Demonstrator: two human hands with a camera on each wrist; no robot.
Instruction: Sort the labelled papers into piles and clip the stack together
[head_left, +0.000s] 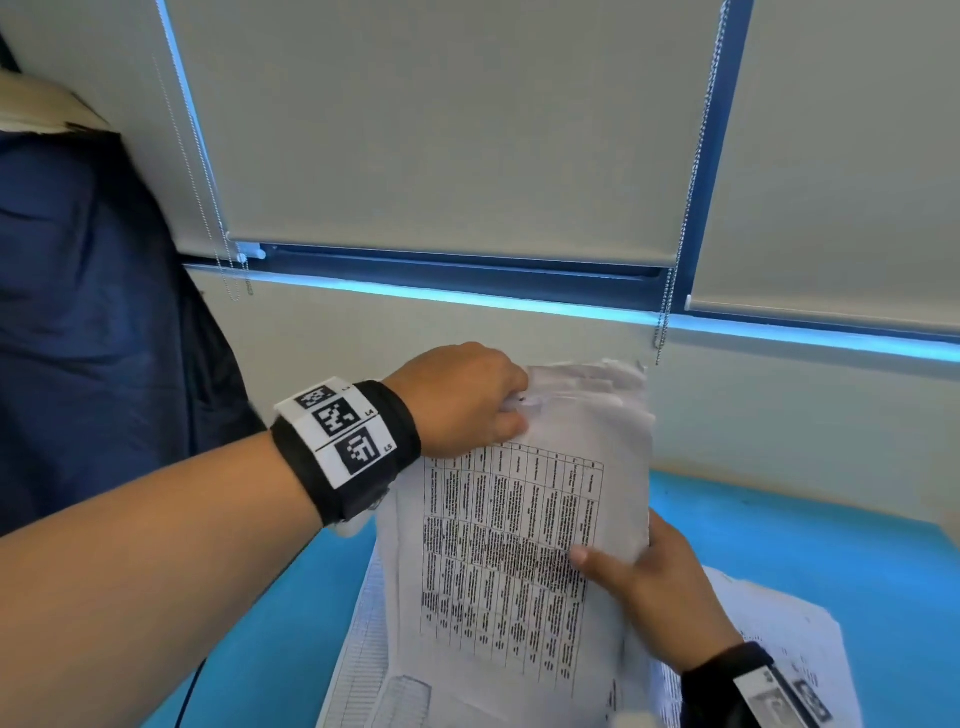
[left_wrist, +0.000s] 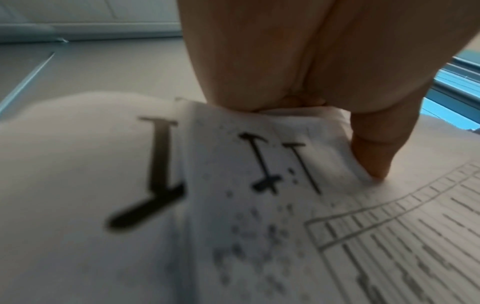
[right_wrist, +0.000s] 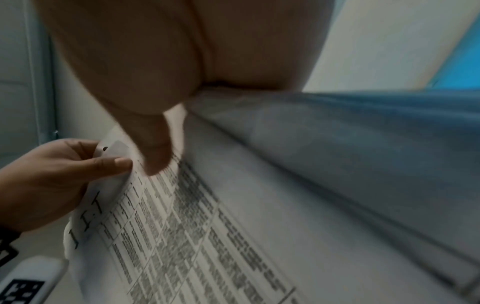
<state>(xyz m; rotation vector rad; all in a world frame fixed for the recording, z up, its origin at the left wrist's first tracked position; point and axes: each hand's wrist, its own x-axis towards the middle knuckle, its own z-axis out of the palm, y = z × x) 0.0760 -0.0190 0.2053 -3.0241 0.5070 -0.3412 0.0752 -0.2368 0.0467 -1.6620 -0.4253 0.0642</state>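
Note:
I hold a thick stack of white papers (head_left: 524, 525) upright above the blue table (head_left: 810, 530); the front sheet carries a printed table of text. My left hand (head_left: 467, 397) pinches the stack's top left corner, thumb on the front sheet. Handwritten labels (left_wrist: 270, 164) show on the fanned corners under my left thumb (left_wrist: 374, 152). My right hand (head_left: 644, 582) grips the stack's right edge, its thumb (right_wrist: 153, 148) pressed on the printed sheet (right_wrist: 187, 226). No clip is in view.
More printed sheets (head_left: 769, 634) lie on the table under my right wrist, and a gridded sheet (head_left: 358, 665) lies below the stack. A dark blue chair back (head_left: 88, 322) stands at the left. Closed roller blinds with bead chains (head_left: 670, 301) hang behind.

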